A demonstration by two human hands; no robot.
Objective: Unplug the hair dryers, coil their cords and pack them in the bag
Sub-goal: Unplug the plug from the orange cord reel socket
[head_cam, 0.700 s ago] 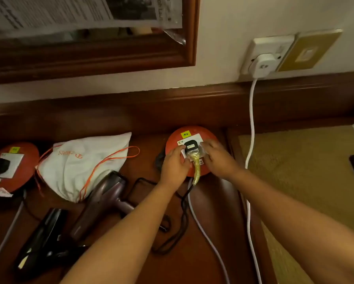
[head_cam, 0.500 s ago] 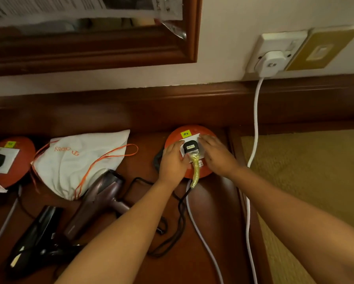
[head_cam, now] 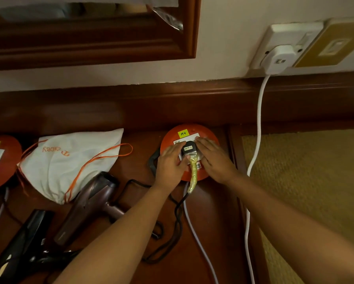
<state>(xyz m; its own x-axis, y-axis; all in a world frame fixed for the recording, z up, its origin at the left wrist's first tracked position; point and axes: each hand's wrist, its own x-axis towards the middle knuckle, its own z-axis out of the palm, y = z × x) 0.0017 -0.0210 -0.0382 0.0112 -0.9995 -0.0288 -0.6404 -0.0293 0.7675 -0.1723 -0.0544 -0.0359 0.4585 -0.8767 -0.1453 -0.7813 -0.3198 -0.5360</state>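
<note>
Both hands are on the orange extension reel (head_cam: 189,152) at the back of the desk (head_cam: 215,218), one on each side of the black plug (head_cam: 188,149) seated in its white socket face. The left hand (head_cam: 170,162) has its fingers (head_cam: 177,146) bent against the plug's left flank with the thumb near the taped yellow cord collar (head_cam: 193,175); it looks like a grip on the plug, though the far side of the hold is hidden. The right hand (head_cam: 214,158) lies flat with its fingers straight, pressing on the reel beside the plug. To do this well, I would keep that flat hand bearing down so the light reel does not lift, and draw the plug straight out by its body, never by the wrapped cord, rocking only slightly if it sticks. The black cord (head_cam: 177,218) trails toward the person in loose loops, so it should come free without snagging the grey lead (head_cam: 194,232) next to it. The maroon hair dryer (head_cam: 86,208) lies to the left on the desk, a black hair dryer (head_cam: 22,240) nearer the left edge, and the white drawstring bag (head_cam: 69,162) sits just behind them, lying flat with nothing packed that I can see. A second orange reel (head_cam: 2,162) is at the far left, and a white plug (head_cam: 279,59) is in the wall socket.
</note>
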